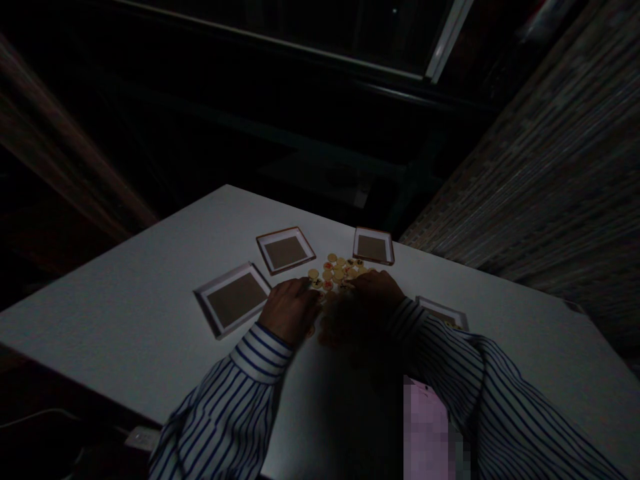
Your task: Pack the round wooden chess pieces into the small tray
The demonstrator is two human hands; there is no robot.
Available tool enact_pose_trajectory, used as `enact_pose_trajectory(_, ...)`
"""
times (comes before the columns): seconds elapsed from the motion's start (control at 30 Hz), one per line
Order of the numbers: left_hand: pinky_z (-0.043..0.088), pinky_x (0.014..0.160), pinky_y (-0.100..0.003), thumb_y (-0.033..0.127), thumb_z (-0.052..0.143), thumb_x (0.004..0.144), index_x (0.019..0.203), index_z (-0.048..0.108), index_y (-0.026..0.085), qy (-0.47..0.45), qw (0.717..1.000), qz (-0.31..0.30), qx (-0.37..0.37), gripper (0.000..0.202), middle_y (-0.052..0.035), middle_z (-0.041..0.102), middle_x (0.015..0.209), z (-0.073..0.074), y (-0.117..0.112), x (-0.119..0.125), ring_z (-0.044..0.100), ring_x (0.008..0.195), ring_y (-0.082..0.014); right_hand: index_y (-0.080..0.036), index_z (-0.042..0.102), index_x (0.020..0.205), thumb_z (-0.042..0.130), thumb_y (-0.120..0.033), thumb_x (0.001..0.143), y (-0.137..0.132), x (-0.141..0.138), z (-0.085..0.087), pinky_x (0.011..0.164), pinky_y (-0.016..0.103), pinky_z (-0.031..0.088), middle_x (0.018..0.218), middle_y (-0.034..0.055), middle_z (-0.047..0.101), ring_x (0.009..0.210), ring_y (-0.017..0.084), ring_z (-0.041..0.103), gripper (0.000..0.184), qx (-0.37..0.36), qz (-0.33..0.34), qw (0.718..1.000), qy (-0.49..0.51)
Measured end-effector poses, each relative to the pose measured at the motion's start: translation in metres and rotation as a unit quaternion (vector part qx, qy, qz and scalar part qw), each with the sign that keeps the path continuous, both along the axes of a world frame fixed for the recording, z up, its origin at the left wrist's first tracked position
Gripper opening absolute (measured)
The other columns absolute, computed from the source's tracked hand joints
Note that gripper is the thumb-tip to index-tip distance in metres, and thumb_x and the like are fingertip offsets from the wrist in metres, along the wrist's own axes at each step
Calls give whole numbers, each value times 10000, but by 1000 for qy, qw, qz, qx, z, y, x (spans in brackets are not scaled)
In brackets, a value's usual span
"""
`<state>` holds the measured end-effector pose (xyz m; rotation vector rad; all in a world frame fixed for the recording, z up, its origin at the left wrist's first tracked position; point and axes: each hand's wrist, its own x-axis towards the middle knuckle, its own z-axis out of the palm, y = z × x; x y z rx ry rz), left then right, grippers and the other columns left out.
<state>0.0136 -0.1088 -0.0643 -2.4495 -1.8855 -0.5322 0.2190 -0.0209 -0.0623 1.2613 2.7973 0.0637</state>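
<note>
A cluster of round, pale wooden Chinese chess pieces (339, 274) lies on the white table, some showing red or black characters, others plain sides up. My left hand (290, 310) rests at the left edge of the cluster, palm down, fingers stretched over the nearest pieces. From the other side my right hand (379, 290) reaches in, its fingers extended leftward and touching pieces. I see nothing gripped in either hand, though the fingertips are dark. Nearer pieces between my hands sink into deep shadow and cannot be made out singly.
Shallow trays surround the pieces: a left tray (206, 310), a back tray (261, 257), a back-right tray (355, 247) and a right tray (464, 320), partly hidden by my sleeve and holding some pieces. The white table (125, 287) ends near a curtain (540, 180). A pink, pixelated patch (425, 427) is below.
</note>
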Motion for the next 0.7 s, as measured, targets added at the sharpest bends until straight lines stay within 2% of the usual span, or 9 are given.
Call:
enact_pose_trajectory(0.07,393,886,-428,306,484,798,988,621,214,-7,1000,-1,-2,251,-95,551,1147,1,0,1,499,1042,-248,-205,607,1046,381,-315,855,2,2,0,761,314,369,1036,78,632,948,216,545,315,-24,-24,999,21)
enact_pose_trajectory(0.17,398,887,-417,302,473,803,996,619,215,-11,1000,-7,1,258,-92,552,1145,2,1,3,500,1042,-244,-212,629,1002,394,-352,848,5,7,3,752,271,409,1002,49,654,898,175,580,314,-80,-79,988,103)
enact_pose_trajectory(0.33,402,885,-412,282,468,802,1000,614,201,-4,1000,-18,7,258,-86,557,1150,3,1,7,506,1037,-241,-178,673,909,459,-342,797,3,15,11,685,234,449,882,23,679,774,146,603,293,-186,-121,937,269)
enact_pose_trajectory(0.43,399,891,-412,277,466,802,1016,614,190,-6,1000,-19,4,274,-95,558,1156,2,0,9,507,1039,-244,-135,676,897,449,-335,795,-1,17,15,624,218,450,820,32,679,718,143,603,319,-220,-149,919,291)
enact_pose_trajectory(0.53,395,894,-415,285,458,807,1022,616,192,-7,1000,-15,-4,283,-97,558,1160,1,0,10,508,1038,-250,-143,676,905,477,-308,787,-6,17,15,658,217,442,849,35,681,754,147,605,285,-202,-153,937,241)
enact_pose_trajectory(0.7,387,900,-419,298,451,812,1026,610,205,-5,1000,-22,-15,283,-89,550,1174,0,1,10,505,1045,-240,-180,655,959,476,-309,805,-14,13,8,713,224,431,933,49,675,825,156,608,269,-147,-113,974,132)
